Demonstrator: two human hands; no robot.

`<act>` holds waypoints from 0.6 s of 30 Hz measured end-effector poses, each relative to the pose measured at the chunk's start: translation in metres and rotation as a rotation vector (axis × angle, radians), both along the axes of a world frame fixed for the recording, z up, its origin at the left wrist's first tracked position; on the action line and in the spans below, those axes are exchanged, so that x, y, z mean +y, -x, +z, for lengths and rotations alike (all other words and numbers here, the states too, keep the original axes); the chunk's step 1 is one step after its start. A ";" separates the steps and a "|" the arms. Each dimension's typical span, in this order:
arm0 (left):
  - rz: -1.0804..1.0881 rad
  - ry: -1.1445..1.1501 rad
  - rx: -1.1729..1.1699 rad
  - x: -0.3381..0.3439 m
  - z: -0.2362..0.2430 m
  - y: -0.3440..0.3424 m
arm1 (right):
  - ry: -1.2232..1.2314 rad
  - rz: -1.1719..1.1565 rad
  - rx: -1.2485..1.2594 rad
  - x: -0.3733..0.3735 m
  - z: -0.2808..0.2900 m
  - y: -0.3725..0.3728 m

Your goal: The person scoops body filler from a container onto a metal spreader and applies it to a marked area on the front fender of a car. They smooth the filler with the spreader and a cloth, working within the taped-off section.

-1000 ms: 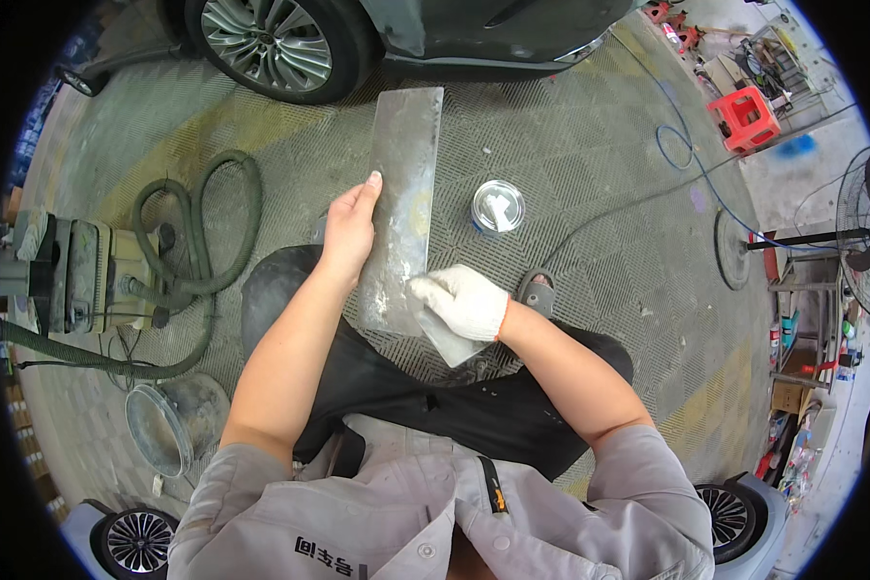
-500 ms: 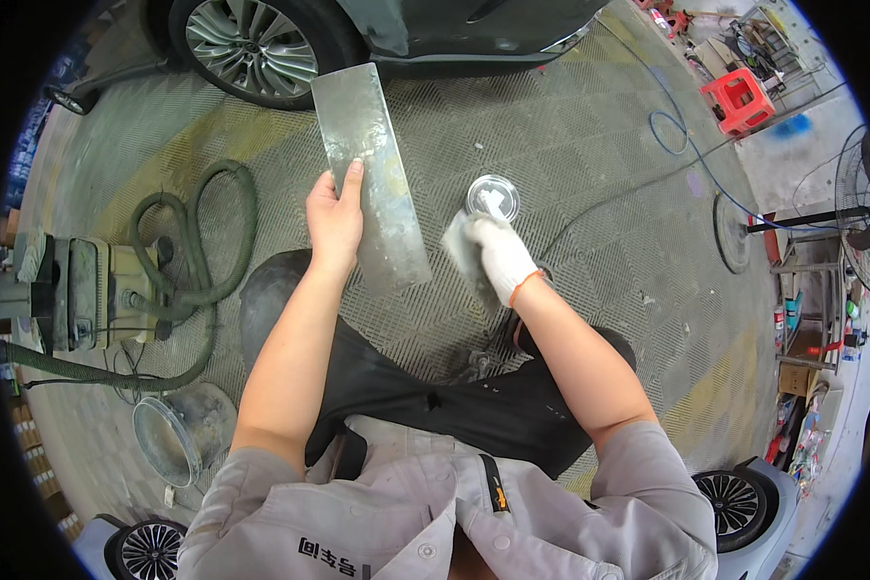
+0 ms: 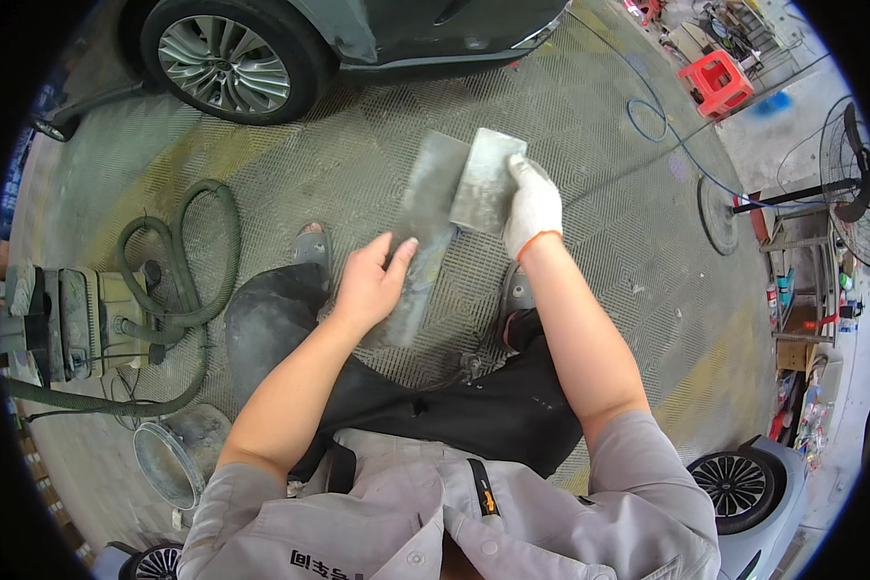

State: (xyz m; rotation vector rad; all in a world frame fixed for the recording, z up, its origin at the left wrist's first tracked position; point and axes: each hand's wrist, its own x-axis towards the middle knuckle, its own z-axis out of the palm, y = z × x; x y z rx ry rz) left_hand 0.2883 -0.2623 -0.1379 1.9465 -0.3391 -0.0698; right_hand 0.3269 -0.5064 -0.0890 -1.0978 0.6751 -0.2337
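My bare left hand (image 3: 372, 280) grips a long, flat metal plate (image 3: 425, 198) by its near part, thumb on top. The plate slants away from me, smeared grey. On its right, my right hand (image 3: 534, 205), in a white knitted glove with an orange cuff, is closed on a shorter rectangular metal scraper (image 3: 488, 179). The scraper's left edge overlaps the plate's right edge; whether the two touch I cannot tell. Both are held above the floor between my knees. The round tin seen earlier does not show now.
A dark car (image 3: 396, 39) stands ahead. To the left are a ribbed green hose (image 3: 232, 242), a vacuum-like machine (image 3: 77, 309) and a dirty bucket (image 3: 169, 464). A red stool (image 3: 715, 85), a blue hose (image 3: 638, 121) and a standing fan (image 3: 846, 179) are on the right.
The left hand has moved right with the long plate, which now leans the other way. The right hand has lifted the scraper from beside the round tin to the plate's right edge.
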 end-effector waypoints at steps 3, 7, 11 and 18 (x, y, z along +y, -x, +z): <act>0.084 0.333 0.280 -0.005 0.005 -0.004 | 0.213 0.092 -0.022 0.026 -0.008 0.013; 0.117 0.617 0.453 -0.002 0.011 -0.007 | 0.300 0.284 0.082 0.058 -0.020 0.034; 0.003 0.581 0.476 0.013 0.017 -0.009 | 0.094 0.522 -0.054 0.048 -0.016 0.033; -0.081 0.356 0.397 0.019 0.021 -0.006 | 0.249 0.211 0.033 0.006 -0.015 -0.010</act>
